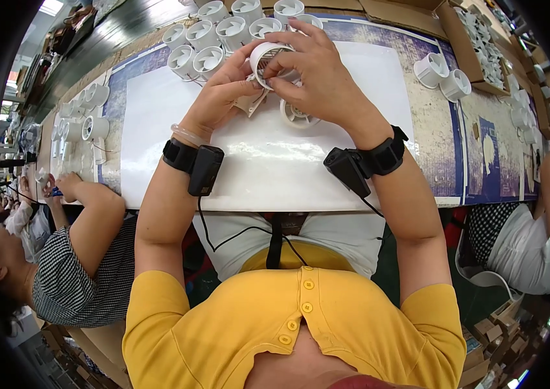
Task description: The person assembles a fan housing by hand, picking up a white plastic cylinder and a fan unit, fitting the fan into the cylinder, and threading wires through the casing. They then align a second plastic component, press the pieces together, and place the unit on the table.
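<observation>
Housing point(263, 51) lies right of left hand point(222, 89), which grips it — right hand point(321, 79) curls at open mouth, pinch unclear to me.

Beyond left hand point(224, 89): packed white fans point(209, 59), way blocked. Bodyward of both hands: open lane over white sheet point(268, 168). Rightward of right hand point(321, 79): passage, as far as fan pair point(430, 70).
</observation>
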`<state>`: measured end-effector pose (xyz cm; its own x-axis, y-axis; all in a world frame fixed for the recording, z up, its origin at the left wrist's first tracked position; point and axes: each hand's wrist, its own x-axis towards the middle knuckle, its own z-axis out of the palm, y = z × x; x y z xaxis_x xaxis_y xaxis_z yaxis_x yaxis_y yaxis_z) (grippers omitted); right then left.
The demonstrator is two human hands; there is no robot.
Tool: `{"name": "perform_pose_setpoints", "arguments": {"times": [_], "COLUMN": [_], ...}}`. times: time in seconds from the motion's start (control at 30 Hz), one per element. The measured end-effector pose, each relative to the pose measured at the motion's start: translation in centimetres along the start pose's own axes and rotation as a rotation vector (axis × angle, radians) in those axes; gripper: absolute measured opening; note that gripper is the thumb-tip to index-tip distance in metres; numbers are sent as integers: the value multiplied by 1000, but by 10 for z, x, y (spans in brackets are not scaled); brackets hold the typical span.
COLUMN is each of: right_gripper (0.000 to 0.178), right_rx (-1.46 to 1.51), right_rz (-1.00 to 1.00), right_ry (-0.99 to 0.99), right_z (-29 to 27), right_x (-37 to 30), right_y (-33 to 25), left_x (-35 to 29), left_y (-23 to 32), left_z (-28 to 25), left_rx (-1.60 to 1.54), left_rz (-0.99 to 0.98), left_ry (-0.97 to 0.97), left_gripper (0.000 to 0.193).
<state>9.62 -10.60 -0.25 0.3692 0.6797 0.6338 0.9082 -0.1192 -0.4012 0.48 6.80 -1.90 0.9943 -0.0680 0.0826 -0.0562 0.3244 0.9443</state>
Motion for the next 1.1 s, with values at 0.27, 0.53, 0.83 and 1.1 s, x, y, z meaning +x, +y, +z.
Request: {"name": "perform_pose_setpoints", "arguments": {"times": [0.27,0.53,0.83,1.1], "right_gripper": [9,11,14,14], "right_rx": [85,131,168,107], "right_rz": [-42,52,99,-10], "right_ry": [-91,-132,-131,-94], "right_z": [-12,-12,-12,-6], "right_x": [4,3,2,4], "right_y": [-4,10,15,14], "left_x": [-3,-6,-4,-8], "left_y": [1,11,2,5], "left_z": [-3,8,1,2], "left_rx": [-174,-145,-22,-50], "left_rz": [-150,-109,-53,-76], "left_ry": [98,66,77,101], "left_gripper": [68,62,62,62]}}
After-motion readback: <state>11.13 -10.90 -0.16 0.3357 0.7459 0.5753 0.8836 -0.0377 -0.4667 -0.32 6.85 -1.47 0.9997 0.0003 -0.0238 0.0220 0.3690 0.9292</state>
